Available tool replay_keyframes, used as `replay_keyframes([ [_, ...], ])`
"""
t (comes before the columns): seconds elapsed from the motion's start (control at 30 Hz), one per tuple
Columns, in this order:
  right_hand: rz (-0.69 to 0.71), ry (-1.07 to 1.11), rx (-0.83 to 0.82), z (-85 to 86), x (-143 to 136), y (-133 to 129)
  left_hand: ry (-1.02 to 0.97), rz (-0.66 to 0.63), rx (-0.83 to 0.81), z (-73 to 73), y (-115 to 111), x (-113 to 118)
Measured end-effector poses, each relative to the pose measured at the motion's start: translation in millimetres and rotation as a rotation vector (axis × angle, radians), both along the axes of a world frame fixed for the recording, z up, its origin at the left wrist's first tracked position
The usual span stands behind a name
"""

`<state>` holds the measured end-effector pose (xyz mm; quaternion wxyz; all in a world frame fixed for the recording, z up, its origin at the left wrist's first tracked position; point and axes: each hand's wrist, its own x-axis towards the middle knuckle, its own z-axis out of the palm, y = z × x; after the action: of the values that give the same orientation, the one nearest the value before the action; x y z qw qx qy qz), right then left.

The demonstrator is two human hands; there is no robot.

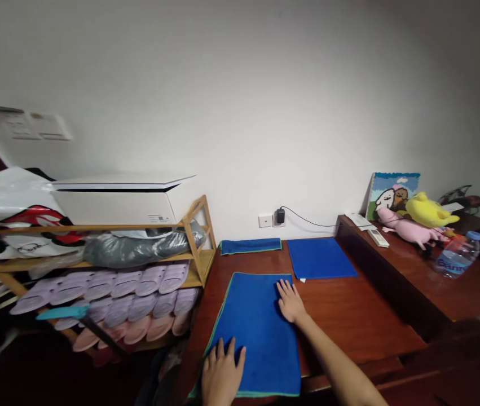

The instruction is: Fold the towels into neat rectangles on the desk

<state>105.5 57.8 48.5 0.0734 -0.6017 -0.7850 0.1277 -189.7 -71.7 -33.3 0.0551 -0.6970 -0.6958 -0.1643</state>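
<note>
A blue cloth (256, 332) with green edging lies spread on the brown wooden table (324, 316), reaching its front edge. My left hand (221, 372) rests on the cloth's near left part, fingers spread. At the far right corner of the same cloth, my right hand (290, 301) lies flat with its fingers stretched out. Behind it sits a folded blue cloth (322, 258) with a small white tag. A narrow folded blue cloth (250, 246) lies along the wall.
To the left, a wooden rack (199, 248) holds rows of slippers (125, 285) and a white box (115, 206). On the raised desk at right are a water bottle (458, 256), a pink plush toy (404, 228), a yellow plush toy (430, 211) and a remote (378, 238). A black plug (281, 215) sits in the wall socket.
</note>
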Motion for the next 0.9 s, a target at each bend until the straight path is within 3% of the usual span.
replay_keyframes([
  [0.13,-0.166,0.000,0.010,-21.3,-15.5,-27.3,0.026,-0.137,0.078,42.5,31.6,6.5],
  [0.23,-0.159,-0.021,0.007,-27.7,-14.7,-37.0,0.017,-0.227,0.025,57.1,63.1,4.4],
  [0.33,-0.126,-0.024,-0.001,-27.2,-8.2,-34.9,0.011,-0.194,-0.043,43.7,70.3,1.9],
  [0.47,-0.123,-0.008,0.012,-26.5,-4.2,-24.0,-0.015,-0.112,-0.024,12.9,52.2,5.7],
  [0.57,-0.159,0.030,0.062,-19.4,-6.7,-4.0,-0.018,-0.108,0.005,2.3,43.6,7.4],
  [0.77,-0.152,-0.020,-0.020,-7.9,-11.2,45.0,-0.021,-0.114,0.049,4.6,64.4,3.6],
  [0.9,-0.162,-0.032,-0.005,-19.8,-10.9,51.4,-0.040,-0.216,0.094,18.4,105.3,37.5],
])
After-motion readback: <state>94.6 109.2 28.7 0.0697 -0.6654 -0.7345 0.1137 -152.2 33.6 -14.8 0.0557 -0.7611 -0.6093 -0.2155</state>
